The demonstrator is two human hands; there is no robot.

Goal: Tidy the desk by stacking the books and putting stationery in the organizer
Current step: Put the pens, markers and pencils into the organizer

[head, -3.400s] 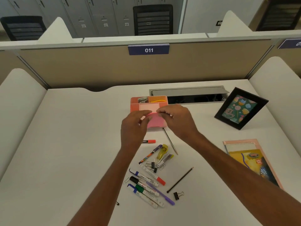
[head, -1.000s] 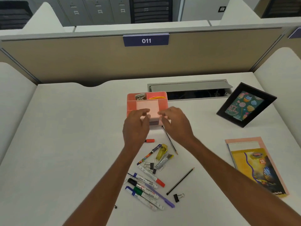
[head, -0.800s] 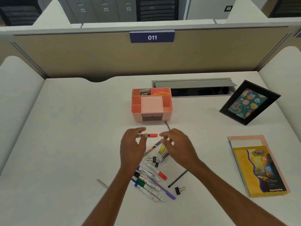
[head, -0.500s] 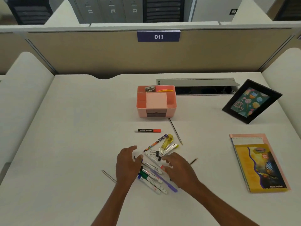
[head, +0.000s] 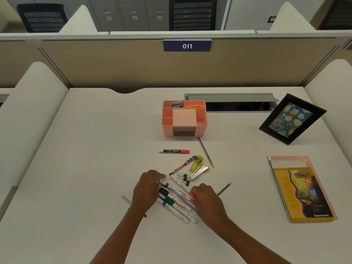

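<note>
A bundle of markers (head: pixel 177 201) is seen lying on a white desk (head: pixel 85 168), bracketed at either end by two bare hands. The left hand (head: pixel 147 189) is bent over the capped ends and the right hand (head: pixel 206 201) over the opposite ends; whether a firm grasp is held by either cannot be told. The pink organizer (head: pixel 202 128) is set well apart, further back, and two stacked books (head: pixel 302 189) are laid to the right. It is judged that the round markers could roll or slip free if gathered loosely, and that the binder clips (head: pixel 182 178) just beside could be dragged along. "011" is printed on a blue sign (head: pixel 187 46); "camlin" is read on a red-capped marker (head: pixel 174 151). The book cover's wording is too small to be read.
</note>
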